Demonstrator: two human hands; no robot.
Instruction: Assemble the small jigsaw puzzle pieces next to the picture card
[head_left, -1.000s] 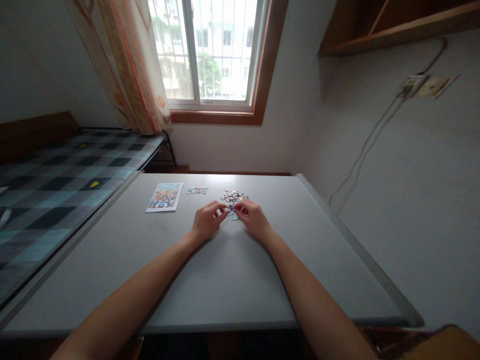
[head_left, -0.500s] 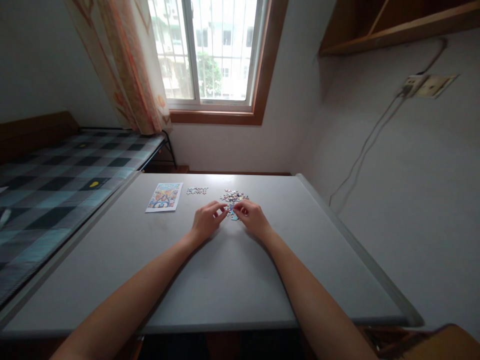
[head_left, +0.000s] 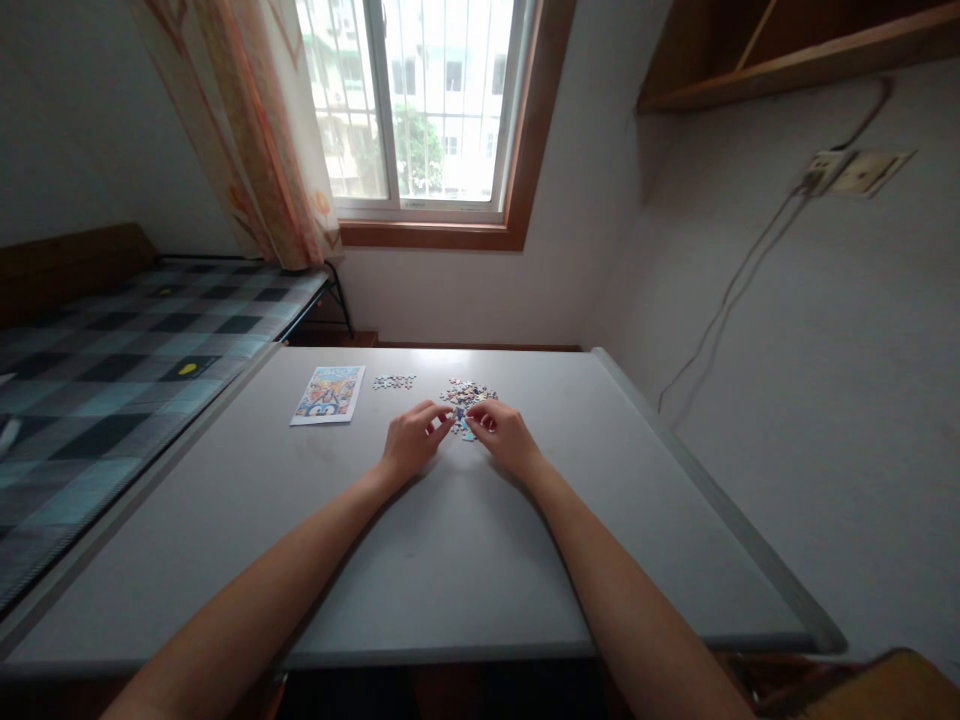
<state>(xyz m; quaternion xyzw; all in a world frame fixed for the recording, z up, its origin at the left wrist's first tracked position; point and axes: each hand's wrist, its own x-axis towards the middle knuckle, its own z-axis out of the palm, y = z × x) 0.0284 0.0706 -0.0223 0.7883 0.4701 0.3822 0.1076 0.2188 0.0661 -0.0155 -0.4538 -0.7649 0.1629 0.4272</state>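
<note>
A loose pile of small jigsaw pieces (head_left: 469, 390) lies near the far side of the grey-white table (head_left: 450, 560). My left hand (head_left: 412, 438) is at the pile's near left edge, thumb and fingertips pinched together at small pieces. Facing it, my right hand (head_left: 507, 434) has its fingertips closed at the pile's near right edge. Between the fingertips are bluish pieces (head_left: 460, 412); what each hand grips is too small to name. A flat group of joined-looking pieces (head_left: 394, 382) lies left of the pile. Further left rests a colourful printed picture sheet (head_left: 328, 395).
A bed with a checked cover (head_left: 150, 350) stands left of the table. Beyond the table are a window (head_left: 420, 110) and a curtain (head_left: 262, 140). On the right wall, a cable hangs from a socket (head_left: 825, 172) below a wooden shelf (head_left: 810, 70).
The bluish pieces between my fingertips have shifted slightly left, and my left fingertips have moved a little. My right hand is almost unmoved.
</note>
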